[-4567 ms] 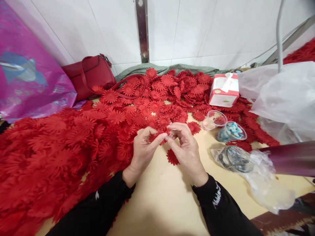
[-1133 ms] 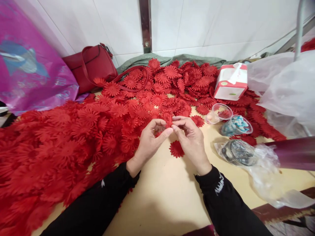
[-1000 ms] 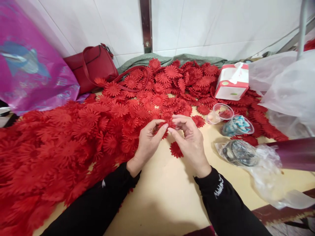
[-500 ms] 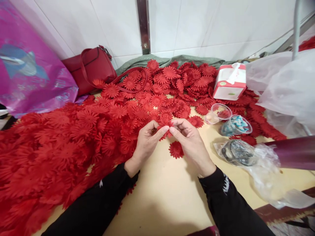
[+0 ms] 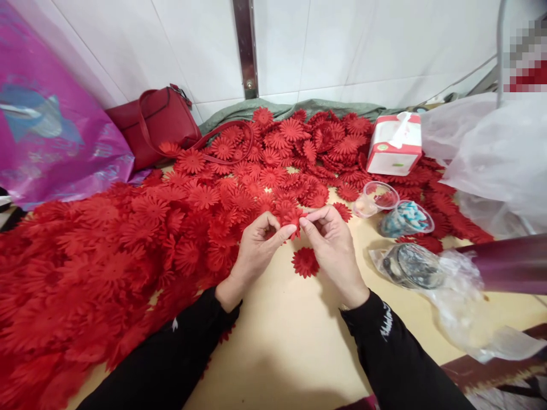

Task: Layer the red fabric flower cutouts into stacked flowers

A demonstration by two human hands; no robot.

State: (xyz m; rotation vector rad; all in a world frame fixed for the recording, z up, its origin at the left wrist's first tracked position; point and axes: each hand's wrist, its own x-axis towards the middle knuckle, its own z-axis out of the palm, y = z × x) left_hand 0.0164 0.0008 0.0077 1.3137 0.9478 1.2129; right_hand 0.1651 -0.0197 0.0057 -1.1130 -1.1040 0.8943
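Observation:
Between my two hands is a red fabric flower piece (image 5: 294, 218) with pointed petals, partly hidden by my fingers. My left hand (image 5: 261, 244) pinches its left side between thumb and forefinger. On the other side, the thumb and forefinger of my right hand (image 5: 335, 250) pinch the petals. Just below the fingers a single red flower piece (image 5: 305, 262) lies flat on the pale table (image 5: 273, 353). A large heap of red flower pieces (image 5: 111, 262) spreads to the left of my hands and behind them.
At the back left are a dark red handbag (image 5: 156, 122) and a purple plastic bag (image 5: 55, 114). To the right stand a tissue box (image 5: 395, 145), a clear cup (image 5: 378, 199), a cup with blue-white contents (image 5: 405, 219), a plastic-wrapped round container (image 5: 412, 265) and a purple cylinder (image 5: 508, 265).
My right fingertips have shifted slightly right, away from my left thumb, showing more of the flower piece between them. The whole view has moved a little.

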